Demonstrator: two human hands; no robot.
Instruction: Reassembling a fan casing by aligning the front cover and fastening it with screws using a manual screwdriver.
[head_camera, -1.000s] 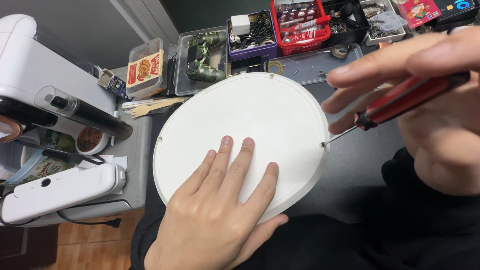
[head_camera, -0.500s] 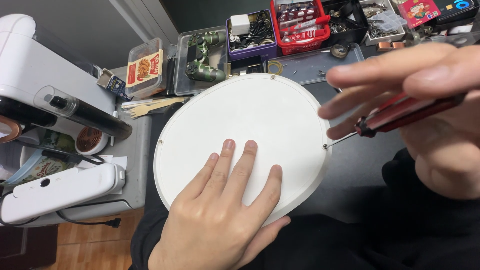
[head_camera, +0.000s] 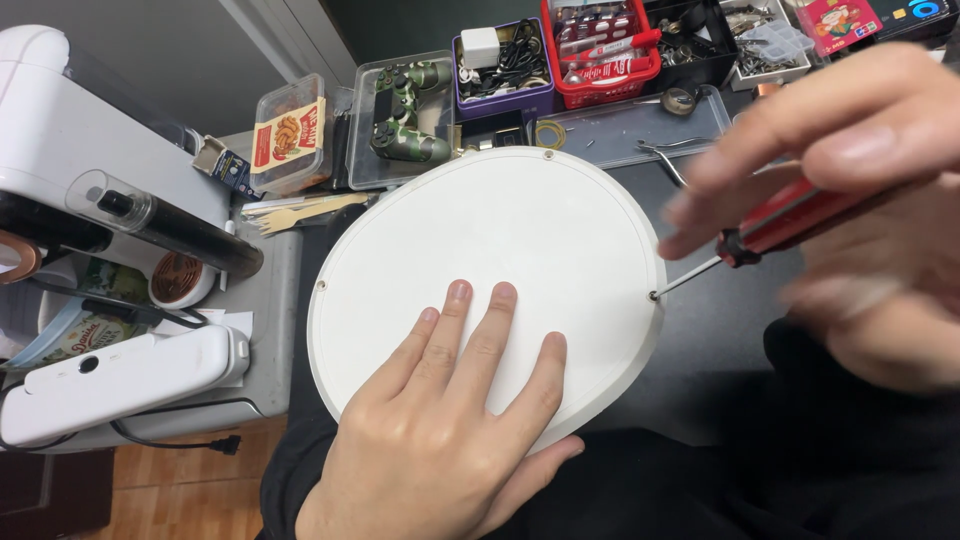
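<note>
A round white plastic disc lies flat in the middle of the scene, its near edge over the person's dark-clothed lap and its far edge by the cluttered trays. The left hand presses palm-down on the near part of the disc, fingers spread flat and grasping nothing. The right hand (blurred, so its outline is soft) is clenched around the red handle of a screwdriver, whose thin shaft slants down and left until the tip sits in a small screw at the disc's right rim. Further screws show on the rim at the far side and the left side.

Far of the disc, a clear tray holds a camouflage game controller, next to a purple bin of cables and a red basket. A wooden fork lies just left of the disc. At the left stand white appliances.
</note>
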